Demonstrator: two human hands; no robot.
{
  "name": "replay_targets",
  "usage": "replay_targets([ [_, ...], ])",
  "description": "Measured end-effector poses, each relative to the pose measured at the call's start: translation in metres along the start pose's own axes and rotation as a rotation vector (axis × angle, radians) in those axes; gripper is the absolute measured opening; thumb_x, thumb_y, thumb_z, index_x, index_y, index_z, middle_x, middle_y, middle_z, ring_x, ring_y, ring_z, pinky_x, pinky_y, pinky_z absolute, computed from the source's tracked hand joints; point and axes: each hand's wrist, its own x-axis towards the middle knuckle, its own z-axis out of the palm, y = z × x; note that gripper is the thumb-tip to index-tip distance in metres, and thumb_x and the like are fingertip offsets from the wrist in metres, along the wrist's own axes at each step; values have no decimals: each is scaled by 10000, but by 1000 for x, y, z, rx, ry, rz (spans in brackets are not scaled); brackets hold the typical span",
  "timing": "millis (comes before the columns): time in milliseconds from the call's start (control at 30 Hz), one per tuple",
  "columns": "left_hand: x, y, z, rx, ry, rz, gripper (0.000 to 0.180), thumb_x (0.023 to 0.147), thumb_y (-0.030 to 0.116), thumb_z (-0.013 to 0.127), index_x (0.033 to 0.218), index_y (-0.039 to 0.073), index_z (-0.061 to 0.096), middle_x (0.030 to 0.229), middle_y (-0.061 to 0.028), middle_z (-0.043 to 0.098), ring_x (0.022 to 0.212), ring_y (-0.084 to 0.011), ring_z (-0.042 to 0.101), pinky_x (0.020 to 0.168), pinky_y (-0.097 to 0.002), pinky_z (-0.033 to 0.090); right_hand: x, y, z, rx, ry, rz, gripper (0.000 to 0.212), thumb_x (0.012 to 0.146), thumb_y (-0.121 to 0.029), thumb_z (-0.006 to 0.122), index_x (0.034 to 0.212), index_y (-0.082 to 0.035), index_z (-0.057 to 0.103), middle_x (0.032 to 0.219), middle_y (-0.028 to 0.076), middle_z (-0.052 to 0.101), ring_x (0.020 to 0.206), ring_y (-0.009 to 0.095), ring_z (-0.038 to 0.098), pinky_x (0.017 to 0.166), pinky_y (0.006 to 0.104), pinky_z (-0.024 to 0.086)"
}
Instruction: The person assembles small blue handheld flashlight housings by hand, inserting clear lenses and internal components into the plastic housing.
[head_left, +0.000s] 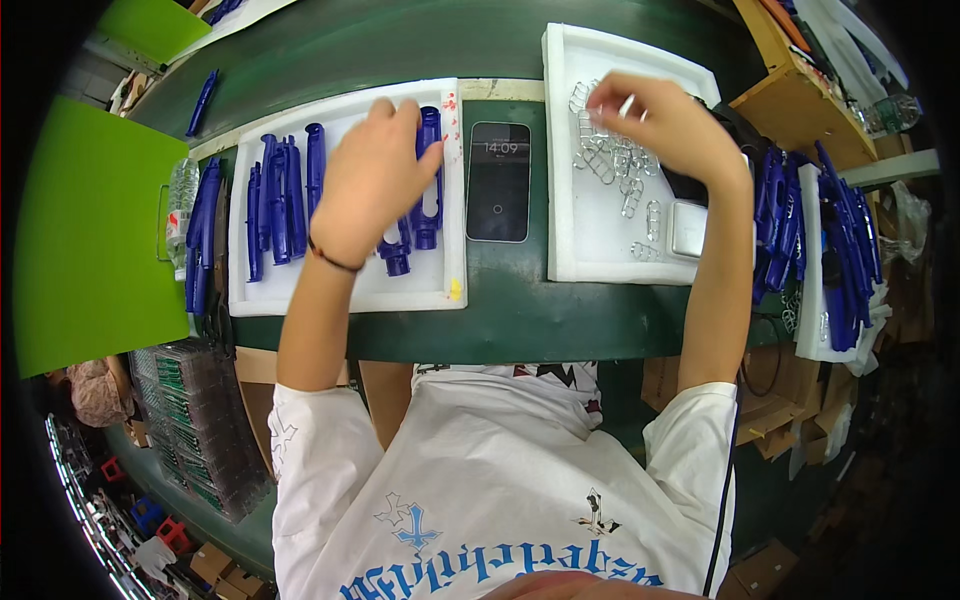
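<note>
My left hand point(375, 180) hovers over the left white foam tray point(345, 296), its thumb apart from its bent fingers. Under and beside it lie blue plastic parts, one long blue piece point(428, 180) by the thumb and a shorter blue piece point(396, 258) below the palm. Whether the fingertips touch a part is hidden. Over the right foam tray point(600, 262) my right hand point(660, 120) has thumb and fingers drawn together in a pinch. What it pinches is too small to make out. Bent wire clips point(630, 165) lie scattered just beneath it.
A phone point(498, 185) lies between the trays on the green table point(490, 330). More blue parts point(290, 200) fill the left tray. A small silvery box point(686, 230) sits in the right one. Blue parts point(850, 250) are piled at right. A bottle point(181, 215) stands left.
</note>
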Motion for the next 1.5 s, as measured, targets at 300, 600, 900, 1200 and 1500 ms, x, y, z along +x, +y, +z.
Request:
replay_targets([
  [300, 54, -39, 23, -361, -10, 314, 432, 837, 109, 764, 1226, 28, 594, 926, -168, 694, 830, -334, 686, 761, -397, 543, 2, 5, 43, -34, -169, 153, 275, 791, -13, 811, 1027, -27, 671, 807, 88, 648, 739, 226, 618, 678, 344, 517],
  [600, 56, -42, -11, -867, -125, -1, 285, 916, 136, 593, 1184, 42, 622, 815, -69, 686, 557, -134, 605, 535, -287, 479, 12, 12, 28, 174, -47, 42, 174, 900, -98, 756, 1048, -26, 699, 794, 36, 667, 656, 100, 576, 607, 282, 475],
  [900, 38, -24, -32, -1171, 219, 80, 244, 943, 78, 528, 1041, 46, 749, 763, 21, 650, 524, -14, 523, 459, -193, 388, 23, 4, 57, 985, 77, -41, 225, 946, -43, 718, 1157, 28, 689, 942, 42, 682, 746, 93, 655, 690, 235, 564],
  [1200, 42, 10, 11, -1740, -65, 207, 226, 916, -12, 551, 1138, 11, 514, 1176, -160, 645, 951, -198, 691, 846, -333, 613, 28, 23, 63, 1342, 282, -213, 173, 849, 136, 678, 948, -4, 694, 1063, 78, 602, 971, 167, 657, 974, 364, 600],
  [1500, 4, 58, 52, -1799, -507, 337, 682, 846, -99, 535, 1467, 76, 312, 1173, -145, 613, 922, -183, 656, 822, -335, 542, 30, 25, 74, 1346, 259, -277, 134, 913, 70, 641, 1018, -3, 682, 1094, 94, 638, 874, 155, 635, 780, 298, 543],
])
